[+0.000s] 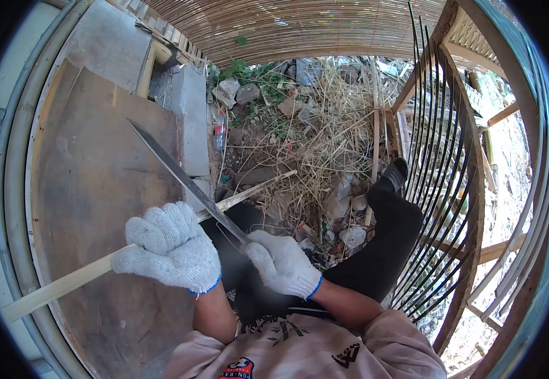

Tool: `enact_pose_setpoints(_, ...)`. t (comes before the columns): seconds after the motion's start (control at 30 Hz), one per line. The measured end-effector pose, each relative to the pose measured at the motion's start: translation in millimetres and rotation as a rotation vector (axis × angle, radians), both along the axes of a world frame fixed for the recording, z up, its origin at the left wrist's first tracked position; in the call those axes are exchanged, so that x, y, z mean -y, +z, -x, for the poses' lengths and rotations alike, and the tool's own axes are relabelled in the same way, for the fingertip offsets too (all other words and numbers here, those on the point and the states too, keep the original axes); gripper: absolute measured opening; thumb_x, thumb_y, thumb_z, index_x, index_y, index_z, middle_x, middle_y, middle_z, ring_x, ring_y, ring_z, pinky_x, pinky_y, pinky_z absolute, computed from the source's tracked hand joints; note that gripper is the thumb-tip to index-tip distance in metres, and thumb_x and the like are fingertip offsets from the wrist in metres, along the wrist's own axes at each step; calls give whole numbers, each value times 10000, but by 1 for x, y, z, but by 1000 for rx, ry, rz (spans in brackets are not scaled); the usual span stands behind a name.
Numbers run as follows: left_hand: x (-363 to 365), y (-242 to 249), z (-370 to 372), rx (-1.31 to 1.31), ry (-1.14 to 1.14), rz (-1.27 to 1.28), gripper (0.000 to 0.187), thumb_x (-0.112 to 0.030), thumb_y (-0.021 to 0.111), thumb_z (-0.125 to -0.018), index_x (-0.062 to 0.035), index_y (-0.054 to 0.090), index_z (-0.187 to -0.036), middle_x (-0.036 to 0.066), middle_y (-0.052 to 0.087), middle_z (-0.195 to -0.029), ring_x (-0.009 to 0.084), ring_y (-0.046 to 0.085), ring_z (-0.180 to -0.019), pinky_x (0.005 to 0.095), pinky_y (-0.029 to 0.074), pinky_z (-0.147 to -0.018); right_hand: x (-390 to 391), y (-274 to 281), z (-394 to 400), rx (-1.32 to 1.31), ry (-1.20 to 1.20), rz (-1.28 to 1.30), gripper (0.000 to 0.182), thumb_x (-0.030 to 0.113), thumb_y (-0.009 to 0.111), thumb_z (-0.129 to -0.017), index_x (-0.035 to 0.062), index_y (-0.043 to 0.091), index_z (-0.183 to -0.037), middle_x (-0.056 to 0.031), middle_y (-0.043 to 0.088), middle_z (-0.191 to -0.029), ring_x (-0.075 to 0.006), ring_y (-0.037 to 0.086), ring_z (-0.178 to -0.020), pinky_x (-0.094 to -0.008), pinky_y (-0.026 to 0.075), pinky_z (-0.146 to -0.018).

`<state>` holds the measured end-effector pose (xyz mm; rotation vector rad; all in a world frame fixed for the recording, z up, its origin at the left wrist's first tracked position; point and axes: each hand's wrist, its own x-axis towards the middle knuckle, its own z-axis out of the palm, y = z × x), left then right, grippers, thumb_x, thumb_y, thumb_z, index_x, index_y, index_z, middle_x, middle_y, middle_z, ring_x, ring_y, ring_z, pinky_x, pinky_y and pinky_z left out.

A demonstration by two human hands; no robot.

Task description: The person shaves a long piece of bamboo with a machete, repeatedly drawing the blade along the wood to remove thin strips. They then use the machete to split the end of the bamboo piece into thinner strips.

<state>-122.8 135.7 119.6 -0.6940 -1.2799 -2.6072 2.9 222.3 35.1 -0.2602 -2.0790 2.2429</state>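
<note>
The left hand point(170, 249) has a white glove on, and its fingers are shut tight around a long, pale strip point(66, 285). The strip slants up past the hand, over the dark pants point(375, 252). The right hand point(282, 264), in a white glove too, grips the big knife point(183, 178) at its low end; the glove hides the handle. The blade crosses over the strip just past the left hand. The brown board point(113, 164) is on the left side. A bottle point(220, 132) is beside the gray block point(190, 120), near dry straw point(331, 139).
</note>
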Motion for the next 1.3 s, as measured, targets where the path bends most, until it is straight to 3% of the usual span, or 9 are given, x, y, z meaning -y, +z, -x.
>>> enact_pose_setpoints(0.23, 7, -1, -3, 7, 3, -15, 617, -692, 386, -1067, -195, 351, -703, -48, 261, -592, 112, 180, -505, 316, 200, -507, 14, 6, 2, 113, -4, -110, 245, 267, 581, -1044, 40, 670, -1070, -226, 663, -811, -470, 673, -780, -508, 518, -679)
enact_pose_setpoints(0.37, 6, -3, -9, -9, 9, 26, 650, -756, 385, -1024, -179, 335, -730, -55, 253, -628, 102, 220, -559, 316, 228, -551, 15, 3, 0, 120, -27, -131, 234, 264, 593, -1032, 42, 663, -1043, -226, 664, -804, -470, 668, -758, -519, 514, -672)
enact_pose_setpoints(0.47, 0, -3, -12, 2, 79, 37, 646, -750, 385, -1028, -180, 335, -728, -55, 254, -628, 106, 222, -560, 312, 225, -551, 14, 1, -1, 166, 22, -148, 321, 368, 589, -1059, 61, 679, -1074, -206, 692, -805, -419, 706, -794, -520, 528, -714)
enact_pose_setpoints(0.77, 8, -4, -5, 27, 106, 38, 629, -721, 401, -1044, -182, 350, -726, -51, 254, -625, 108, 223, -538, 305, 229, -531, 10, -9, -11, 93, -128, 6, 315, 295, 534, -1090, 26, 656, -979, -168, 656, -712, -364, 681, -624, -460, 523, -632)
enact_pose_setpoints(0.87, 3, -1, -5, 36, 142, 19, 612, -679, 401, -1068, -186, 332, -711, -43, 244, -622, 117, 211, -535, 314, 220, -519, 4, -55, 6, 277, -160, -211, 407, 391, 508, -1097, 33, 672, -993, -222, 685, -757, -458, 694, -776, -531, 530, -717)
enact_pose_setpoints(0.97, -2, 1, -4, 5, 126, 29, 602, -639, 401, -1090, -191, 312, -699, -36, 237, -621, 129, 205, -536, 322, 213, -513, 3, -75, 6, 350, -102, -251, 446, 442, 496, -1091, 46, 697, -1047, -240, 714, -818, -477, 698, -829, -562, 533, -771)
enact_pose_setpoints(1.07, 2, -1, -7, 14, 139, 52, 602, -660, 394, -1081, -187, 332, -713, -43, 246, -627, 119, 213, -539, 317, 218, -520, 3, -81, 3, 359, -72, -325, 467, 464, 484, -1087, 57, 712, -1106, -250, 726, -863, -477, 705, -860, -560, 544, -801)
enact_pose_setpoints(1.17, 7, -3, -10, 4, 145, 62, 603, -678, 389, -1072, -183, 354, -729, -50, 256, -635, 107, 220, -545, 311, 220, -524, -1, -138, 4, 396, -149, -366, 500, 487, 465, -1086, 60, 716, -1153, -255, 730, -879, -477, 709, -874, -553, 548, -814)
enact_pose_setpoints(1.3, 1, -2, -9, 25, 232, 22, 596, -674, 391, -1075, -186, 353, -735, -51, 263, -640, 106, 213, -555, 312, 212, -517, 1, -136, -1, 421, -87, -357, 520, 496, 452, -1087, 60, 719, -1179, -250, 735, -889, -466, 714, -892, -546, 551, -822)
